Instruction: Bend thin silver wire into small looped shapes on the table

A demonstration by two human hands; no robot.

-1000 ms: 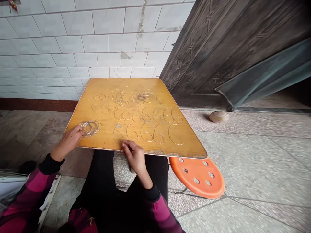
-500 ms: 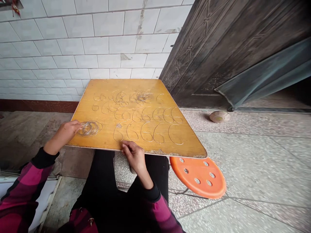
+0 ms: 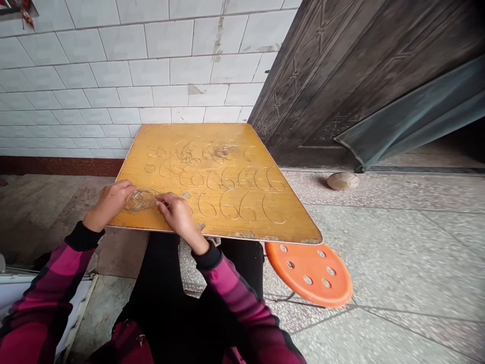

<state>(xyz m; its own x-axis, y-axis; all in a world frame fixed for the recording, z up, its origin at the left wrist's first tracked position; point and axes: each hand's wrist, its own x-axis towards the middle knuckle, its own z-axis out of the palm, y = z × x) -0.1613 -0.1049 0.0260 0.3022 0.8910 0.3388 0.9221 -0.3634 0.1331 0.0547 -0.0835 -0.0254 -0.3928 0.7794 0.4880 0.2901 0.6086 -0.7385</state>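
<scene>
My left hand (image 3: pixel 112 203) lies at the near left of a yellow wooden board (image 3: pixel 166 137), its fingers against a loose coil of thin wire (image 3: pixel 138 200). My right hand (image 3: pixel 177 215) is pinched at the coil's right edge, and the fine wire between its fingers is hard to make out. Several small wire pieces bent into a 6-like shape (image 3: pixel 229 205) lie in rough rows across the board. My right hand hides the leftmost piece in the front row. Some pieces at the far side overlap in tangles.
The board rests across my dark-trousered legs (image 3: pixel 162 268). An orange perforated stool seat (image 3: pixel 308 275) stands to the right, with a worn ball (image 3: pixel 342 181) on the terrazzo floor beyond. White tiles (image 3: pixel 151 65) and a dark embossed door (image 3: pixel 359 76) stand behind.
My right hand has moved left from the board's near edge to the coil. My left hand has slid right, further onto the board. The wire pieces remain in place.
</scene>
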